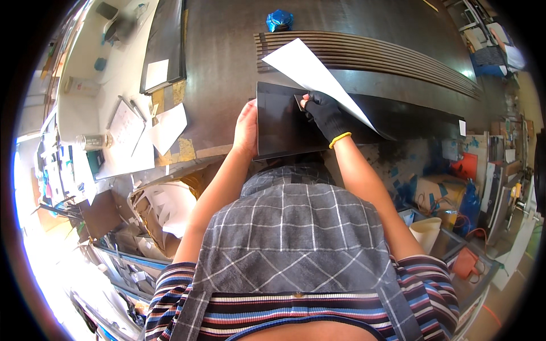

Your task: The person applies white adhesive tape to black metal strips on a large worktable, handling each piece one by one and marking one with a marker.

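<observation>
A long glossy black strip [278, 128] lies along the near edge of the dark table, its left end toward me. My bare left hand [246, 126] grips that left end, with the fingers along the edge. My right hand [323, 113], in a black fingerless glove with a yellow cuff, rests over the strip. Its fingertips are pinched together at a small thin piece I cannot make out. Beside the glove a white sheet [318, 74] slants across the strip, curling at its lower right end.
Beyond the strip lies a row of long thin brown bars [364, 54]. A blue wrapped object [280, 21] sits behind them. At left are a dark stack of sheets [165, 42], white papers [169, 128] and a glass jar [94, 142]. Below stands an open carton [162, 216].
</observation>
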{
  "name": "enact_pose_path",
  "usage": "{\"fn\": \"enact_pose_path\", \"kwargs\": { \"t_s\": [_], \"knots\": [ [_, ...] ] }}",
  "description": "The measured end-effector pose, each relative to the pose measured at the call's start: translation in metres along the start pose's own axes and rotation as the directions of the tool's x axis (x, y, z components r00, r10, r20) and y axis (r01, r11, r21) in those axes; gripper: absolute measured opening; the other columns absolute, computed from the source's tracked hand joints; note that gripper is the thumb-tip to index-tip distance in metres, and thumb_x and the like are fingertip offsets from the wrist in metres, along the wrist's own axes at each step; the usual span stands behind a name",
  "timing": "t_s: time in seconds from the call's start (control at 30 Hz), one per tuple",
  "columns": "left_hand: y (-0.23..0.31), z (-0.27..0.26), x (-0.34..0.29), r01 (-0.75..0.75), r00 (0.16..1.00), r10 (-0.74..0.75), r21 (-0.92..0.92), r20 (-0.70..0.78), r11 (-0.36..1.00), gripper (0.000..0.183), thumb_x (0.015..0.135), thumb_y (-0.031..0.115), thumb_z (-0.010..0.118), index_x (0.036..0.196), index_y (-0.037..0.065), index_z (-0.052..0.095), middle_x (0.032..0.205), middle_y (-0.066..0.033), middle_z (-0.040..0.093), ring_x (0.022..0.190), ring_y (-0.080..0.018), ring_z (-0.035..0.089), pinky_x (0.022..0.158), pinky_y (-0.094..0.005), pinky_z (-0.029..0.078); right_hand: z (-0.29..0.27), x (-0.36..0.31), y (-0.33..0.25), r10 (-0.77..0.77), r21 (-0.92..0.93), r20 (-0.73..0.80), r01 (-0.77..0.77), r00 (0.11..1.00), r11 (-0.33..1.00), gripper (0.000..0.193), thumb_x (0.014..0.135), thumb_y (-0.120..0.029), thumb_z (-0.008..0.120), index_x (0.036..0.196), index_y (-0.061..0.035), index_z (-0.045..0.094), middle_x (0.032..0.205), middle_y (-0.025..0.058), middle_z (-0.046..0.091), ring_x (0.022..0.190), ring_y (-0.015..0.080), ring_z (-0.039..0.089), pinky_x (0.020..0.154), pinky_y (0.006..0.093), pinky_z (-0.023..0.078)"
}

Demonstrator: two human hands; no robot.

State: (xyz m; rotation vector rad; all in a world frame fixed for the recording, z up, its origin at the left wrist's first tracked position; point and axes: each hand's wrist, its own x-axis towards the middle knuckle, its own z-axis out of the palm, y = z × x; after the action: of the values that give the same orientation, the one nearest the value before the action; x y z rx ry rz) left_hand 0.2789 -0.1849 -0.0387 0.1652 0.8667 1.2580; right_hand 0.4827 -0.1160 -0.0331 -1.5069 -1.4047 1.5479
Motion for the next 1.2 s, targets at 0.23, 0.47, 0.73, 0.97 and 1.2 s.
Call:
{"fn": "enact_pose_path", "kwargs": {
  "t_s": [0.23,0.47,0.73,0.97,1.2],
  "knots": [
    [0.012,0.002,-0.004,0.107,0.994,-0.105,-0.050,0.035,0.993,0.047,0.098,0.042,0.041,0.122,0.004,0.055,0.113,-0.0110,0.063,0.100,-0.0235,0.061,0.089,-0.0360,0.049,0.001,0.001,0.003,0.008,0.048,0.017,-0.009,1.000,0.999,0.022,0.085,-0.023,0.065,0.095,-0.0029,0.065,0.064,0.0007,0.059,0.056,0.0088,0.053,0.054,0.0243,0.042],
    [0.019,0.002,-0.002,-0.279,0.913,0.394,0.549,-0.101,0.788,0.024,0.092,0.021,0.059,0.108,0.003,0.056,0.097,-0.0047,0.065,0.081,-0.0136,0.062,0.074,-0.0303,0.051,-0.002,0.003,0.007,0.004,0.074,0.017,-0.006,1.000,0.997,0.022,0.085,-0.022,0.066,0.095,-0.0019,0.065,0.065,0.0008,0.060,0.057,0.0090,0.053,0.055,0.0244,0.042],
    [0.048,-0.002,-0.016,0.025,0.979,-0.153,0.663,0.137,0.748,0.057,0.095,0.053,0.042,0.110,0.001,0.059,0.089,-0.0056,0.066,0.076,-0.0163,0.061,0.068,-0.0301,0.051,-0.002,-0.042,-0.022,-0.165,0.068,0.029,0.163,0.986,0.984,0.016,0.083,-0.013,0.066,0.092,0.0003,0.064,0.072,0.0006,0.061,0.065,0.0083,0.056,0.061,0.0260,0.045],
    [0.055,0.054,-0.019,0.138,0.911,-0.250,0.330,0.329,0.934,0.079,0.090,0.070,0.026,0.130,0.005,0.043,0.118,-0.0140,0.059,0.108,-0.0221,0.057,0.083,-0.0385,0.050,-0.002,-0.120,-0.032,-0.475,-0.125,0.385,0.554,0.792,0.823,0.009,0.081,-0.008,0.063,0.088,-0.0029,0.060,0.081,0.0090,0.061,0.074,0.0217,0.059,0.066,0.0334,0.047],
    [0.084,0.055,-0.002,-0.040,0.925,-0.337,0.929,0.174,0.369,0.041,0.077,0.022,0.058,0.113,0.001,0.059,0.118,-0.0131,0.058,0.113,-0.0238,0.052,0.094,-0.0348,0.042,0.046,-0.069,-0.003,-0.646,-0.579,-0.071,0.496,0.760,0.647,0.013,0.083,-0.016,0.061,0.087,-0.0038,0.060,0.085,0.0160,0.060,0.080,0.0358,0.059,0.074,0.0421,0.046]
  ]
}}
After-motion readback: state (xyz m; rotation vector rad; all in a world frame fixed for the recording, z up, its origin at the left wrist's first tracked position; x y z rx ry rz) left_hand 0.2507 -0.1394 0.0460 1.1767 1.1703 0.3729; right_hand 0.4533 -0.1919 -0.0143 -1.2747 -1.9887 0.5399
